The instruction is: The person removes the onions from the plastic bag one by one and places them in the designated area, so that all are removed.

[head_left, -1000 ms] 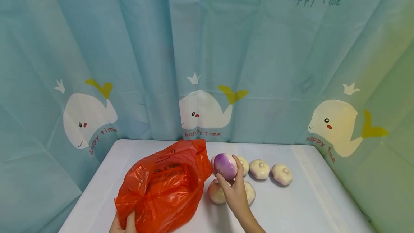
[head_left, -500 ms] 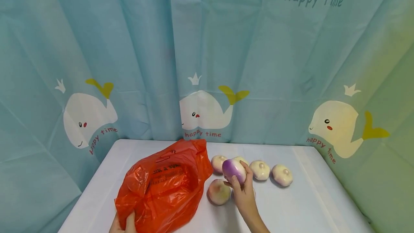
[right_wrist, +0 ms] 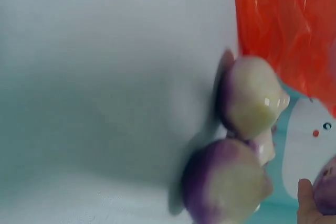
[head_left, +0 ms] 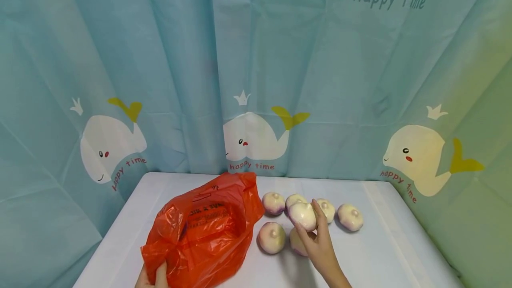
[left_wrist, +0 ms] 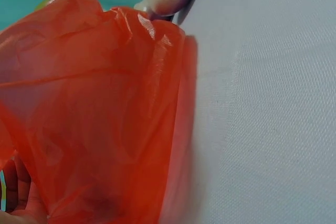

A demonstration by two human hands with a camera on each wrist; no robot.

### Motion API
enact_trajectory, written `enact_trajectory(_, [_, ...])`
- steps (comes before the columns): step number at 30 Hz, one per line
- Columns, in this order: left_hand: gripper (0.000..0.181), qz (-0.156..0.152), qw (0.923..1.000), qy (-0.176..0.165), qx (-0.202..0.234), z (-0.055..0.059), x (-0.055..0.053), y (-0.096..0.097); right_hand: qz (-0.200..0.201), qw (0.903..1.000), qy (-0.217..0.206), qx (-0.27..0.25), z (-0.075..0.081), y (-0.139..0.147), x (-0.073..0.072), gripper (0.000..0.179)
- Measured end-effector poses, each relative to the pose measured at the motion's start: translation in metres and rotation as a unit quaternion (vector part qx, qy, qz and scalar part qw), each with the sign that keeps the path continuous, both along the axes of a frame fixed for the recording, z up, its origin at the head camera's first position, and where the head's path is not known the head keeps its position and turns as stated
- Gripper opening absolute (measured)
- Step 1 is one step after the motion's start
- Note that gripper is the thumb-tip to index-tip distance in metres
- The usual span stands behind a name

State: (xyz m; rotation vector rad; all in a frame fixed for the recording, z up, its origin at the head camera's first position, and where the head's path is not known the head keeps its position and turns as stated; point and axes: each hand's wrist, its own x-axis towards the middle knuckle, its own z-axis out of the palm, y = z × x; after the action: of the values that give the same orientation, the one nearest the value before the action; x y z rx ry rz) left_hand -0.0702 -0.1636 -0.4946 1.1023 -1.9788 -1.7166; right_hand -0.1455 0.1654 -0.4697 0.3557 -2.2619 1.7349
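At the lower left of the head view, my left hand [head_left: 155,277] grips the edge of a red plastic bag [head_left: 208,243], whose mouth gapes toward the turnips. In the left wrist view the bag [left_wrist: 105,114] fills the left half, and fingers of the hand [left_wrist: 23,195] curl beside it. My right hand [head_left: 322,246] holds a white and purple turnip [head_left: 302,216] between thumb and fingers, above the other turnips. Its pale, stem-nub side shows in the head view. Only part of that turnip [right_wrist: 327,190] and a fingertip appear at the right wrist view's corner.
Several turnips stand on the white table [head_left: 384,252]: a back row ending with one turnip [head_left: 350,217] at the right, and a front turnip [head_left: 272,238] near the bag. Another front turnip [head_left: 297,242] is partly behind my right hand. A whale-print curtain [head_left: 320,57] hangs behind.
My right hand has moved right with the turnip and turned it, so its purple side has given way to the pale nub side. The left hand and bag have barely moved.
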Motion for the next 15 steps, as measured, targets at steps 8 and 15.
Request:
enact_trajectory(8, [0.043,0.006,0.9997,0.016,-0.016,0.001,0.002,-0.001,-0.070,0.9895,-0.007,0.126,-0.005,0.022,0.004,0.069])
enact_trajectory(15, [0.047,0.001,0.9997,0.019,0.014,0.000,0.001,-0.001,-0.067,0.9848,0.041,0.155,-0.014,0.042,0.004,0.067])
